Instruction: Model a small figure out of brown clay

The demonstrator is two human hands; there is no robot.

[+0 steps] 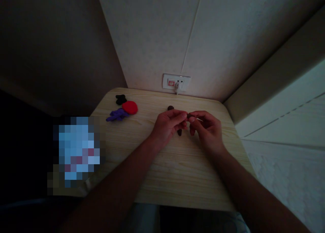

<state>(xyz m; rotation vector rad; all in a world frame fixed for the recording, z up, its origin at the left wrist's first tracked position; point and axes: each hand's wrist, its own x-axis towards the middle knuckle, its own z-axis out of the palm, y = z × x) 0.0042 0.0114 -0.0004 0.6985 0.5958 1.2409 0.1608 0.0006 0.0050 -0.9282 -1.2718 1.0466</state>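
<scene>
Above the wooden table (182, 172), toward its far edge, the left hand (168, 125) and right hand (209, 128) both pinch a small brown piece (189, 115) directly between their fingertips, equally near; its long axis is unclear.

1 plug (177, 87) sits in the white socket (175, 79) on the wall (152, 40).

Dimly lit, perhaps papered wall (152, 36)
</scene>
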